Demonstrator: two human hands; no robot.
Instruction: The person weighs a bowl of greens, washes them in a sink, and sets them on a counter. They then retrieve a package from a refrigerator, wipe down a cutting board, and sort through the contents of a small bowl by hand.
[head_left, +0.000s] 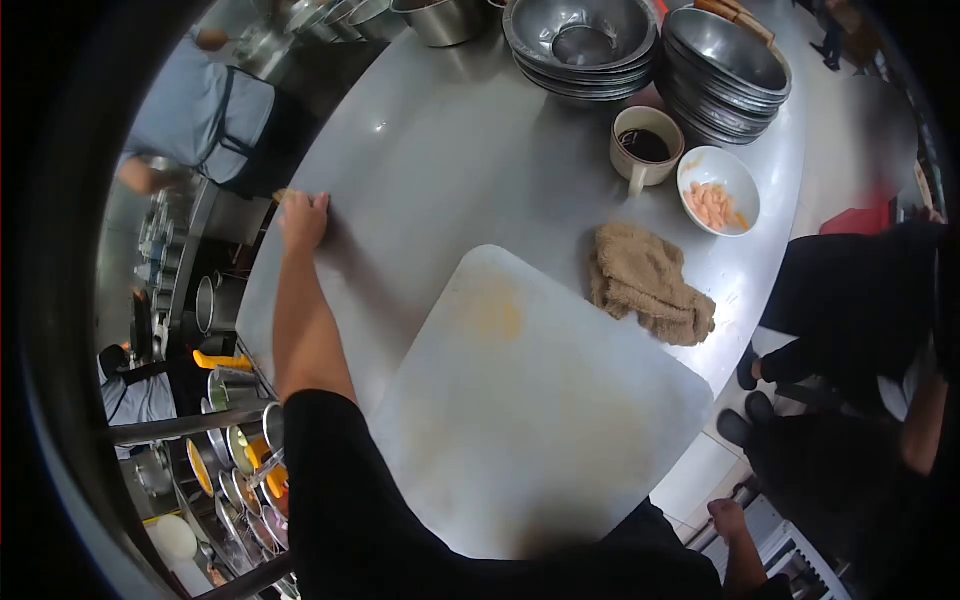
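My left hand (303,220) is at the left edge of the steel table (420,170), its fingers closed. A small tan bit shows beyond the fingertips, too small to name. My right hand (728,520) hangs low at the right, off the table, curled into a fist with nothing visible in it. Between my arms a white cutting board (540,400) with faint yellowish stains lies on the table, close to my body. A folded brown towel (650,285) sits just past the board's right side.
Stacked metal bowls (580,45) and a second stack (725,75) stand at the back. Near them are a mug (645,150) of dark liquid and a white bowl (718,190) with pale pink pieces. Pots and food containers line the left; people stand on both sides.
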